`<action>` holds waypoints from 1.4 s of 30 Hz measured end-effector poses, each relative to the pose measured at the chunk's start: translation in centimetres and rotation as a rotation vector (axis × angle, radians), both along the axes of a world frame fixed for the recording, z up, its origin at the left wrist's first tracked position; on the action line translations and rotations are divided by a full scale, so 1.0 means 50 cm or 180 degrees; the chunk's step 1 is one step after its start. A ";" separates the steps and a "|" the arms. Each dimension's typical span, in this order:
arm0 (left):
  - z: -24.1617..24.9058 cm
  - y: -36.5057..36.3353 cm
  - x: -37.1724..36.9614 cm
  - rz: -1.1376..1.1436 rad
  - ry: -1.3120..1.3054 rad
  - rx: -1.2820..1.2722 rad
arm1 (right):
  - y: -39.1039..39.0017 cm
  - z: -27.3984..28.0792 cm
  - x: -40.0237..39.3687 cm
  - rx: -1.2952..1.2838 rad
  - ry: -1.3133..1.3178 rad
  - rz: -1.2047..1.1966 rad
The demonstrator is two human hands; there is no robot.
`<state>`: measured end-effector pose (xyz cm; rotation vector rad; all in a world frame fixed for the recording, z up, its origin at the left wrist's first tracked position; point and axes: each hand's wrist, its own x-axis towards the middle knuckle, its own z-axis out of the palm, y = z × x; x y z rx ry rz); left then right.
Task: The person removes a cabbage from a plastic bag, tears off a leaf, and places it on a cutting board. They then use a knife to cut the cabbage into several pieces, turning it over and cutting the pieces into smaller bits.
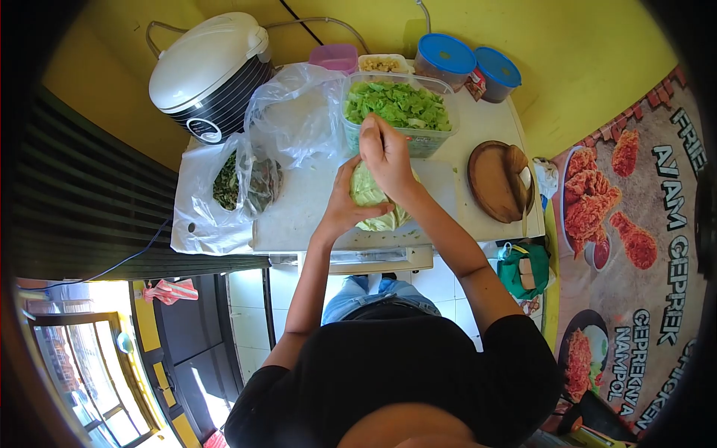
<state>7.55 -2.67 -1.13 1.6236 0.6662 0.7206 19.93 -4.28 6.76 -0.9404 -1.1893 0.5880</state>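
A pale green cabbage (367,188) rests near the front of the white table. My left hand (349,205) is wrapped round its left side, with the thumb across the front. Just above the cabbage, my right hand (385,153) is closed, fingers curled. A tiny red spot shows beside it, but what the hand holds, if anything, I cannot make out. Directly behind both hands stands a clear plastic container (437,134) filled with chopped green leaves (403,104). Part of a pale board (442,187) shows under and beside the cabbage.
At back left sits a rice cooker (213,71), with plastic bags (295,112) in front of it, one holding dark leaves. Tubs with blue lids (446,52) stand behind. A round wooden mortar (493,187) with a pestle is on the right.
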 end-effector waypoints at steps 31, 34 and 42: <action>0.099 -0.014 0.036 -0.0073 0.0340 0.1132 | -0.052 0.019 0.008 0.0161 0.0017 0.0570; 0.054 -0.014 0.041 -0.0159 0.0504 0.0939 | -0.056 0.043 0.005 -0.0015 -0.0388 0.0103; 0.072 -0.016 0.043 0.0056 0.0611 0.0925 | -0.018 0.034 -0.003 0.0024 -0.0178 -0.0369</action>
